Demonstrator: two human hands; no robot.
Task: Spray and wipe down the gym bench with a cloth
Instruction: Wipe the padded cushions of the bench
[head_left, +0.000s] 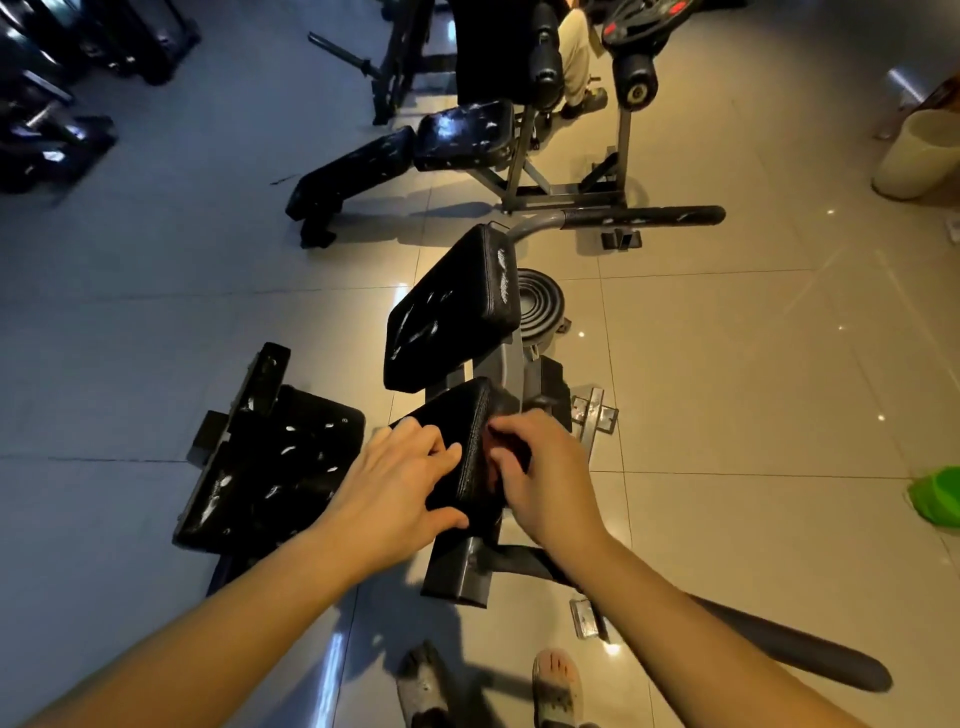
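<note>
Our left hand (400, 478) lies flat, fingers straight, on the black pad (462, 410) at the near end of the gym bench (454, 566). Our right hand (540, 478) curls at the pad's right edge (holding a cloth? we cannot tell). The pad looks soft and fixed, so we press, not lift.

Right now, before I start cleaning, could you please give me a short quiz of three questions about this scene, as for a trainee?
1. True or false: the left hand holds a spray bottle.
2. What does the right hand touch? A) the side of the near pad B) a cream bucket C) the weight plates
3. Fill in: the green object on the floor lies at the picture's ____ edge.

Key: 1 false; 2 A; 3 right.
</note>
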